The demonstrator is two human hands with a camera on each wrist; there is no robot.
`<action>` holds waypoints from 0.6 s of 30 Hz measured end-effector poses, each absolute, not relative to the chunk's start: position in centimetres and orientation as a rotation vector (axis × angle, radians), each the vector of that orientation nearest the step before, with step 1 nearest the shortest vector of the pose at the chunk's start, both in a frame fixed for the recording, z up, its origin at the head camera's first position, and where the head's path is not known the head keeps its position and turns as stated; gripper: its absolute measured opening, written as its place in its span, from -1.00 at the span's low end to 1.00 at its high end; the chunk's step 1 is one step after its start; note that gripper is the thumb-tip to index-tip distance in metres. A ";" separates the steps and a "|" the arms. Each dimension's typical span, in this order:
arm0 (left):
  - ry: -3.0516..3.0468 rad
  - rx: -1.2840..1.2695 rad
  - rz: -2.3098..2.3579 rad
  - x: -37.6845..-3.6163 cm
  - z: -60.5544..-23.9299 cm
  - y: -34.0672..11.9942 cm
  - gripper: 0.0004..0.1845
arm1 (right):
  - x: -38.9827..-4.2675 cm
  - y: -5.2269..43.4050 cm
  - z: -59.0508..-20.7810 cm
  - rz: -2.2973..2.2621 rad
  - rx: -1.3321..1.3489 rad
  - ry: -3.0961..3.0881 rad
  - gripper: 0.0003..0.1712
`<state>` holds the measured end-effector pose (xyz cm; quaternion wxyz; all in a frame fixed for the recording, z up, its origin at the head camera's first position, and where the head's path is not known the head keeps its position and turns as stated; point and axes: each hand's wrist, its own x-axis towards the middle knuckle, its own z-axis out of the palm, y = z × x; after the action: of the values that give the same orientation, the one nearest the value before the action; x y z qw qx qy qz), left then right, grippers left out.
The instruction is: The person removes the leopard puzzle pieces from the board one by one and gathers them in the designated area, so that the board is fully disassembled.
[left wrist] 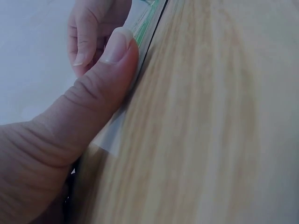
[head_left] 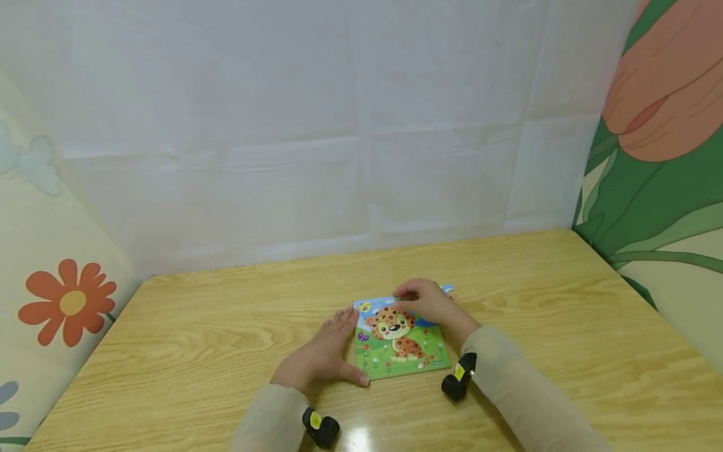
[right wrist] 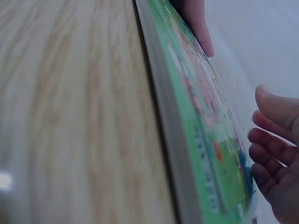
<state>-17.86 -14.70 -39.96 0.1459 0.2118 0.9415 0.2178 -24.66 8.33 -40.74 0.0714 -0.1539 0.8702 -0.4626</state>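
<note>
A picture board (head_left: 432,351) lies flat on the table, showing a cartoon spotted leopard on green grass under blue sky. My left hand (head_left: 316,355) spreads along its left side, thumb at the near left corner and straight fingers by the far left corner. The left wrist view has that thumb (left wrist: 100,84) against the board's edge. Over the far right part of the board is my right hand (head_left: 432,304), fingers loosely bent. In the right wrist view the right hand (right wrist: 280,144) shows nothing between thumb and fingers; raised green and blue parts lie on the board beside it.
A small blue and brown printed part (head_left: 449,289) shows beyond the right hand, partly hidden. Both wrists wear black cameras (head_left: 321,429). The wooden table (head_left: 198,339) meets a white sheet (head_left: 254,125) at the back, with flower-painted walls (head_left: 68,301) on either side.
</note>
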 end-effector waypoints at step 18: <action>2.716 0.631 0.627 -17.7 -40.0 -14.7 0.38 | -25.0 6.9 -41.1 -1.196 -0.675 2.680 -0.77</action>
<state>-17.75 -14.73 -39.98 0.1412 0.2187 0.9407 0.2173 -24.96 6.93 -41.08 0.0651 -0.2235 0.8882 -0.3962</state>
